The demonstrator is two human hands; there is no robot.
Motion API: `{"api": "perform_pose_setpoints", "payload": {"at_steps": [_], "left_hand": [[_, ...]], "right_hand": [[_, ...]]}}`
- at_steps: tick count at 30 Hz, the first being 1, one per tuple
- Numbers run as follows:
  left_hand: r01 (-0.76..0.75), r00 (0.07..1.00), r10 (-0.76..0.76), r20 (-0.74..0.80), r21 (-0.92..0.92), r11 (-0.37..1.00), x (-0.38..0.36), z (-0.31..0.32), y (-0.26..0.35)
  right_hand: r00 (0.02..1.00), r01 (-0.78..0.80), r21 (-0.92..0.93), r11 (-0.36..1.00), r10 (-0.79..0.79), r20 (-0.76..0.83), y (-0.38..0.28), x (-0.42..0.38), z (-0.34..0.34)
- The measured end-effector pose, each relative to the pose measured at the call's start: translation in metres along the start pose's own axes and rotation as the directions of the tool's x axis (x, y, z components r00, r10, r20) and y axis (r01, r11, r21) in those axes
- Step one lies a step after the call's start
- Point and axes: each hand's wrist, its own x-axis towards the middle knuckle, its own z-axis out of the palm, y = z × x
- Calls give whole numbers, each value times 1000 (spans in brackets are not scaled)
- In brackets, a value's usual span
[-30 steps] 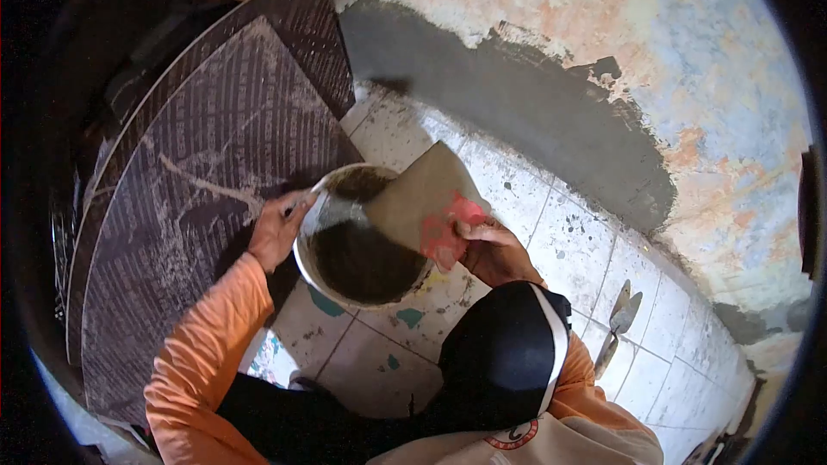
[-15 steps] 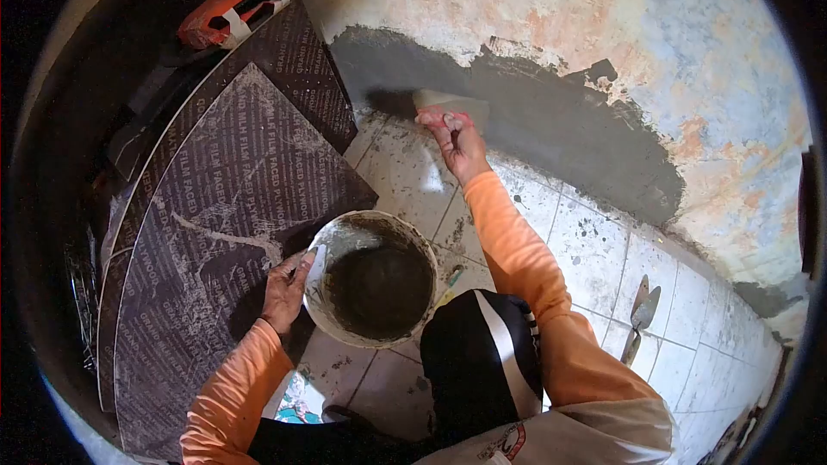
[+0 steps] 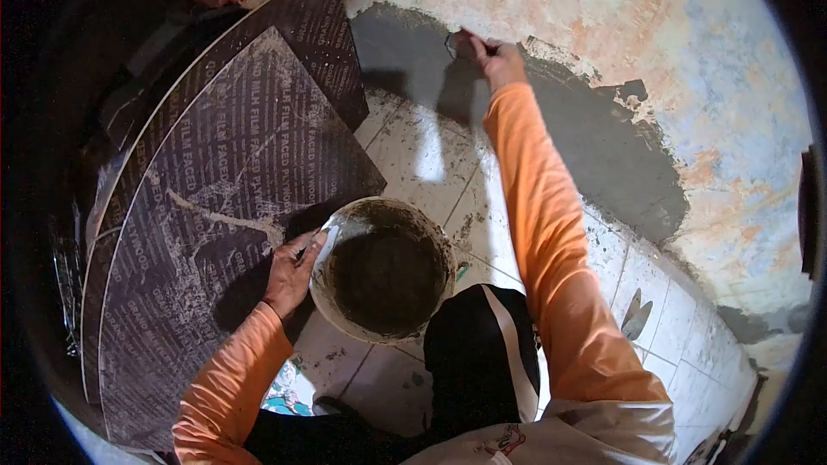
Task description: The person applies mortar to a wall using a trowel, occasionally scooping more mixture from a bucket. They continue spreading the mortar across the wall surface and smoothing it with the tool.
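My right hand (image 3: 498, 58) is up at twelve o'clock, clenched on a trowel (image 3: 457, 41) laid flat on the wall (image 3: 603, 17), at the upper edge of the dark wet mortar (image 3: 586, 138), so the blade lies against the plaster. My left hand (image 3: 291, 271), at nine o'clock, grips the rim of the bucket (image 3: 383, 269), steadying it on the tiled floor (image 3: 431, 155). Plywood sheets (image 3: 224, 164) lean at ten o'clock, just beside the bucket. A spare trowel (image 3: 636, 317) lies at four o'clock.

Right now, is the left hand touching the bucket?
Touching: the head view shows the left hand gripping the rim of the mortar bucket.
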Motion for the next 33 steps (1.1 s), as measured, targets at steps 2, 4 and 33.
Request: {"api": "perform_pose_setpoints", "payload": {"at_steps": [2,4,33], "left_hand": [[-28,999,28,-16,-5,1000,5,-1,-16],[-65,998,65,-28,-2,998,1,1,-1],[0,1000,1,11,-123,992,1,3,-2]], "right_hand": [[997,-38,33,999,40,-66,-15,43,19],[997,-74,26,997,74,-10,-17,27,32],[438,801,-299,-519,168,883,-19,-153,1]]}}
